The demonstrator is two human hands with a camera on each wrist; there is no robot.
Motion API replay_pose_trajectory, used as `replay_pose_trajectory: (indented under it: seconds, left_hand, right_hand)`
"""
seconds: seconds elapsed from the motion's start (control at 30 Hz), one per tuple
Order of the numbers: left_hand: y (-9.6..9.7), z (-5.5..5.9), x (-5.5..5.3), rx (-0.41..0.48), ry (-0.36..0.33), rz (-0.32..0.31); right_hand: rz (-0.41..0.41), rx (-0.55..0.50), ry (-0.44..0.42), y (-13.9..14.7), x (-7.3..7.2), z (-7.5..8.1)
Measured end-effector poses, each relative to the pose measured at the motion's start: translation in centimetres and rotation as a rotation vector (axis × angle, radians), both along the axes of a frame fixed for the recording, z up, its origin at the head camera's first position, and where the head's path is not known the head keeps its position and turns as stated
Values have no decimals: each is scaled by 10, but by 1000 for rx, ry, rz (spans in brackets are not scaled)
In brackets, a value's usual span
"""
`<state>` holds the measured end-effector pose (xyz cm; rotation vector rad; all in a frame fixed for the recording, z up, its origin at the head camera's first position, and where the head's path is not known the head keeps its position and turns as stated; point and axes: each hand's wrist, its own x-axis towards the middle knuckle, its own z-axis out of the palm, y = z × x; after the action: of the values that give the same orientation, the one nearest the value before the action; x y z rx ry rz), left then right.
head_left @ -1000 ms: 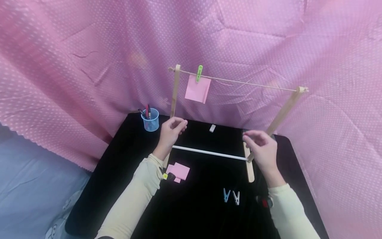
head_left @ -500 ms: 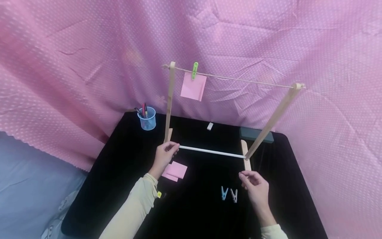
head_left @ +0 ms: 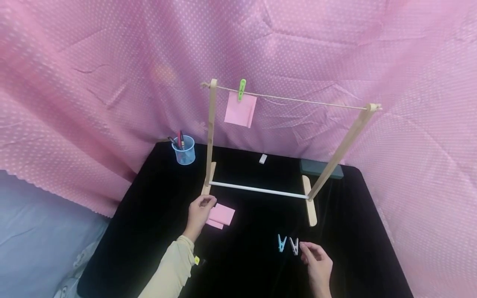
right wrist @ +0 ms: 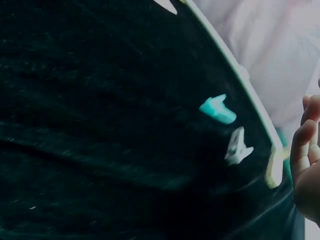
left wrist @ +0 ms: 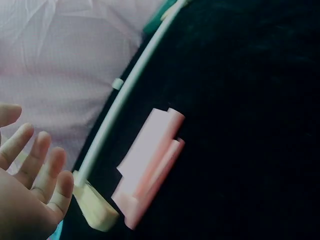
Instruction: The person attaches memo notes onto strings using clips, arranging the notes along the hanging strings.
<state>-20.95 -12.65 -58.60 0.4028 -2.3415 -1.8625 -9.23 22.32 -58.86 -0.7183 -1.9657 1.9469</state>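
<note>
My left hand [head_left: 200, 215], fingers loosely bent and holding nothing, hovers just left of the overlapping pink paper notes [head_left: 222, 214]; the left wrist view shows its fingers spread apart. At the front right, my right hand [head_left: 316, 265] is close beside a whitish clothespin [head_left: 294, 247], its fingers relaxed around nothing. A blue clothespin [right wrist: 218, 109] lies next to the whitish one on the black cloth. Farther back, a green clothespin [head_left: 242, 89] holds one pink note [head_left: 240, 109] on a string [head_left: 309, 100] stretched between two wooden posts.
The wooden stand has a right post [head_left: 340, 151], a left post [head_left: 211, 128] and a low white rod [head_left: 257, 190] across. Behind are a blue pen cup [head_left: 184, 154], a small white block [head_left: 263, 159] and a dark green box [head_left: 316, 168]. A pink curtain [head_left: 112, 82] backs the table.
Both hands have come down and toward me from near the stand, the left to the pink notes, the right to the clothespins. The hanging note stays clipped to the string.
</note>
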Motion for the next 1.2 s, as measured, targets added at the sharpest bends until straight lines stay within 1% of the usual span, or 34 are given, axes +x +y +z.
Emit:
replay_pose_trajectory:
  seconds: [0.13, 0.2, 0.33, 0.4, 0.47, 0.57, 0.7, 0.8, 0.93, 1.1, 1.2]
  left_hand:
    - [-1, -10, 4, -41, 9, 32]
    - [-1, -14, 5, -57, 14, 33]
    - [-2, -21, 9, -91, 18, 18]
    - [-2, -24, 9, -116, 26, 23]
    - [-2, -26, 9, -148, 36, 33]
    - [-1, -29, 10, -222, 51, 39]
    - [4, -33, 11, -343, 81, 24]
    - [7, -38, 12, -398, 101, 13]
    - [8, -45, 13, -413, 101, 24]
    - [10, -54, 14, -444, 83, 22]
    - [12, -58, 15, -469, 105, 22]
  right_hand:
    - [-29, -41, -14, 5, 1, -13]
    - [-37, -44, -20, 7, 1, -17]
    - [-50, -12, -56, 9, 2, -22]
    - [-49, 10, -78, 9, 0, -25]
    - [-52, 38, -108, 8, -2, -27]
    - [-65, 96, -145, 6, -6, -32]
    - [-67, 212, -182, 5, -10, -40]
    - [-43, 275, -192, 4, -11, -47]
    - [-14, 330, -215, 3, -11, -53]
    - [-18, 436, -276, 3, -9, -56]
    - [-9, 508, -310, 1, -9, -59]
